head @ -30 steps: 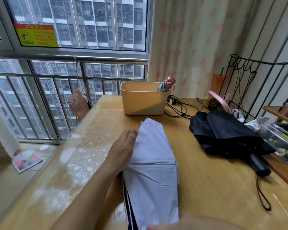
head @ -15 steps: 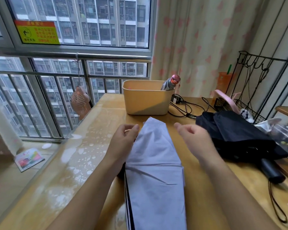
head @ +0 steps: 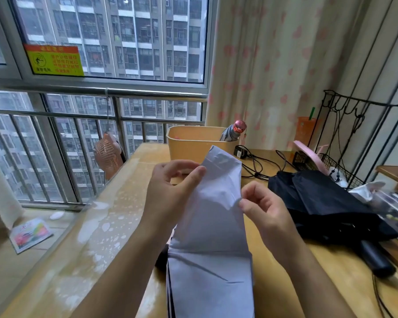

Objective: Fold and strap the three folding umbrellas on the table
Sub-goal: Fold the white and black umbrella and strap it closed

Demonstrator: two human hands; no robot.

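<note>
A pale lilac folding umbrella (head: 213,237) lies lengthwise in front of me on the wooden table (head: 285,271), its canopy loose and its far tip lifted. My left hand (head: 170,191) pinches the canopy's left edge near the top. On the right edge, my right hand (head: 262,207) pinches the fabric. A black folding umbrella (head: 324,203) lies unstrapped at the right, its handle (head: 374,260) toward me. A third umbrella with a pink cap (head: 233,131) stands folded in the beige bin (head: 191,143).
Black cables and a charger (head: 253,159) lie behind the lilac umbrella. A black wire rack (head: 345,171) with pink items stands at the back right, clutter beside it. A window with railings runs along the left; a small orange fan (head: 108,154) hangs there.
Both hands have risen and taken hold of the lilac canopy's edges, lifting its far end off the table. The right hand came in from below the frame.
</note>
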